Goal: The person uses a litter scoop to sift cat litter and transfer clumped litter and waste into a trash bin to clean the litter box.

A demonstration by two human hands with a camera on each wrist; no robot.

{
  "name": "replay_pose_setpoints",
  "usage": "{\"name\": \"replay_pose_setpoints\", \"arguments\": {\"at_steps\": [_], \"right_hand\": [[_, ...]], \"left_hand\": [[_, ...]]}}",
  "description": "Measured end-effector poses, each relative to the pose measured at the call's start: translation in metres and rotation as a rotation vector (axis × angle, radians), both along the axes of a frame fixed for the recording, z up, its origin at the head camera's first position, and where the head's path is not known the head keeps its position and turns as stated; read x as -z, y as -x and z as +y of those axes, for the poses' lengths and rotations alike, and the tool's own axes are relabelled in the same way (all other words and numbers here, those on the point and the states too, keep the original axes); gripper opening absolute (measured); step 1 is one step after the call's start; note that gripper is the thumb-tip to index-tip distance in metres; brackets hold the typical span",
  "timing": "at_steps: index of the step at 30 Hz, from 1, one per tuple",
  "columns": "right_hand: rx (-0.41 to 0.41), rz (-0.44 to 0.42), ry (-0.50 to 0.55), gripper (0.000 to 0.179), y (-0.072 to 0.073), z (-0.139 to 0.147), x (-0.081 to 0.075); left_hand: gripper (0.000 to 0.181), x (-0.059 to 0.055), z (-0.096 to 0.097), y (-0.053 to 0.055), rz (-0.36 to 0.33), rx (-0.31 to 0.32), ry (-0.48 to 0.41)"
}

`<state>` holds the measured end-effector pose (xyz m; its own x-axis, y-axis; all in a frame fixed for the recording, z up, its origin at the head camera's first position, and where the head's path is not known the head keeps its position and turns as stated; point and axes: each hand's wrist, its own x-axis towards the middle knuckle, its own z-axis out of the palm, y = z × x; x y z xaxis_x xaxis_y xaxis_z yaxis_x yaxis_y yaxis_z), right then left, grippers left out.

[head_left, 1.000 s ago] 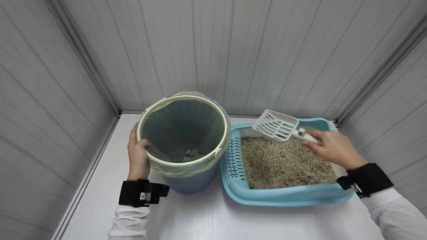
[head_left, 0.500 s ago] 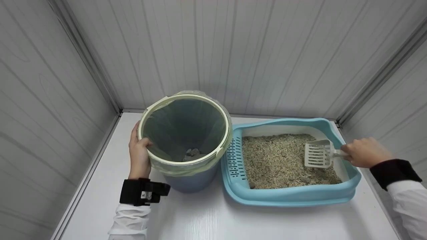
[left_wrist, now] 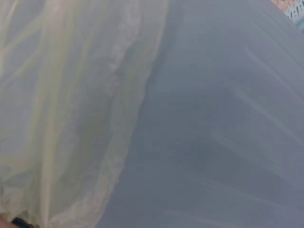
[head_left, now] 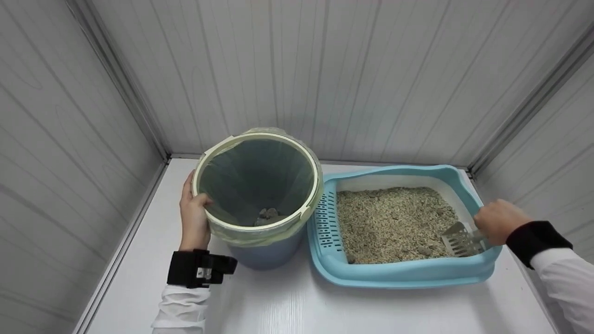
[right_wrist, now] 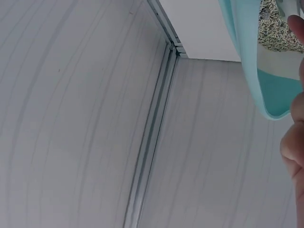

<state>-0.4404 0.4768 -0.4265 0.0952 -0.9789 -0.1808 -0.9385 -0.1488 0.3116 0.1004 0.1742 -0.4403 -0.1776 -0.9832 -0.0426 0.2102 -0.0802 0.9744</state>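
My left hand grips the left rim of a blue trash bin, its thumb over the pale yellow ring. The bin tilts toward me; a thin yellowish bag lines it, and a few grey clumps lie at the bottom. At the right, my right hand holds a litter scoop by its handle. The scoop's slotted head dips into the cat litter at the right side of a light blue litter box. In the right wrist view, curled fingers show at the edge.
Grey panelled walls close in the back and both sides. Bin and box stand close together on a white tabletop. Small dark clumps lie in the litter near the box's front wall.
My right hand has carried the scoop from above the litter to the box's right side, then lowered its head into the litter. The left hand and bin stay almost still.
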Motion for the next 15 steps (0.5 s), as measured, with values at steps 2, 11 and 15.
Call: {"name": "replay_pose_setpoints", "arguments": {"at_steps": [2,11,15], "right_hand": [[0.019,-0.037,-0.008,0.049,0.001,0.003,-0.001],[0.168,-0.177,-0.129,0.019,-0.007,-0.003,0.007],[0.265,-0.240,-0.190,0.017,-0.015,-0.006,0.013]], "left_hand": [[0.085,0.001,0.000,0.000,0.001,0.000,-0.003],[0.085,-0.001,0.001,0.000,0.024,-0.012,-0.012],[0.085,0.001,0.002,0.001,0.019,-0.003,0.011]]}}
